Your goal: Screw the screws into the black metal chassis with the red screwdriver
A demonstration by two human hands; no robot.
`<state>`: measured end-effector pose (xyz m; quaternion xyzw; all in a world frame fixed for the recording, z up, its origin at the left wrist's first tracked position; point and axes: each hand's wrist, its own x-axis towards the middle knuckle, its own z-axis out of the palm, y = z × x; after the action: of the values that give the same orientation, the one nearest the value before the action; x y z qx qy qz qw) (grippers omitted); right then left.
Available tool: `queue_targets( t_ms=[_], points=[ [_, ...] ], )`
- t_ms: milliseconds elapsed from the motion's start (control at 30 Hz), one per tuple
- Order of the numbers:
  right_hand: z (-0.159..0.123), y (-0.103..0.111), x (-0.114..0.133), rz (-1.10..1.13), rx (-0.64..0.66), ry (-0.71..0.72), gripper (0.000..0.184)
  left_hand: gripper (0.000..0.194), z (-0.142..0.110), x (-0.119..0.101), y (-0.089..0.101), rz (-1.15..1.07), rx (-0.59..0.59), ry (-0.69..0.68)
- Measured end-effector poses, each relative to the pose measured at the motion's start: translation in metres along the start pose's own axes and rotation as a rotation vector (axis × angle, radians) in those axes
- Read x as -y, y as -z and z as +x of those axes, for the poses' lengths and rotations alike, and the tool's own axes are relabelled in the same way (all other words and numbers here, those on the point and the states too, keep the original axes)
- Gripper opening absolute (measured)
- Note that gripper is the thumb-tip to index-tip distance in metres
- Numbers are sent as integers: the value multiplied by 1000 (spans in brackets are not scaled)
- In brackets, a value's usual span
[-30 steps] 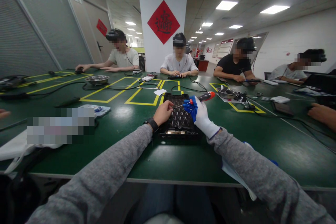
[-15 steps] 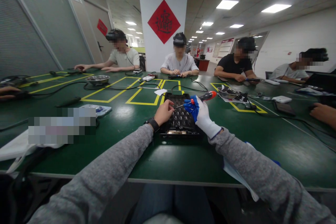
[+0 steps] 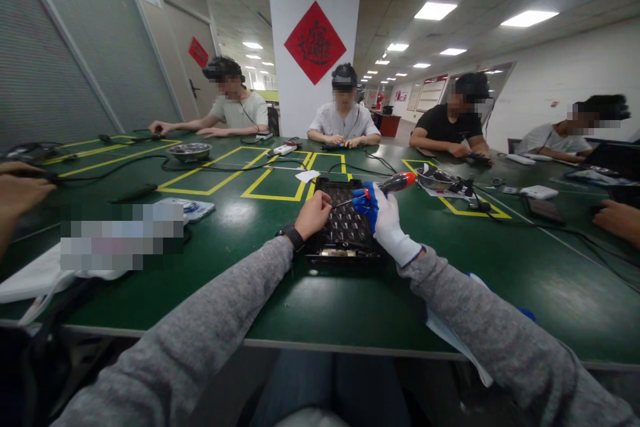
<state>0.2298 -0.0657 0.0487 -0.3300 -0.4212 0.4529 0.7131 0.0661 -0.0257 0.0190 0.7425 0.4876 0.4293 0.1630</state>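
In my right hand [image 3: 385, 217], which wears a white glove with blue fingers, is a screwdriver [image 3: 397, 181] with a red and black handle. Its thin shaft slants down to the left, over a black open case [image 3: 345, 230] filled with rows of small pieces. My bare left hand [image 3: 314, 213], a dark band on its wrist, is closed in a pinch at the shaft's tip, above the case's left side. Whatever lies between those fingertips is too small to make out. A gold-coloured piece [image 3: 338, 253] lies along the case's near edge.
White paper [image 3: 307, 175] lies behind the case, and a metal bowl [image 3: 190, 151] stands far left. Parts and cables [image 3: 445, 180] lie to the right. A white glove-like cloth [image 3: 457, 340] hangs by my right forearm. Several people sit around the green table [image 3: 240, 220].
My hands and the screwdriver keep almost the same pose over the case. At the left edge, another person's hand has come further into view. The camera view has shifted slightly.
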Motion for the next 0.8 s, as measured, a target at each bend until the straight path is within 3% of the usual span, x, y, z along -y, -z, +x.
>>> queue_targets(
  t_ms=[533, 800],
  points=[
    [-17, -8, 4, -373, 216, 202, 39, 14, -1, -2, 1, 33, 13, -32],
    [-17, -8, 4, -452, 207, 238, 36, 13, -1, 0, 1, 16, 18, -38]
  ],
)
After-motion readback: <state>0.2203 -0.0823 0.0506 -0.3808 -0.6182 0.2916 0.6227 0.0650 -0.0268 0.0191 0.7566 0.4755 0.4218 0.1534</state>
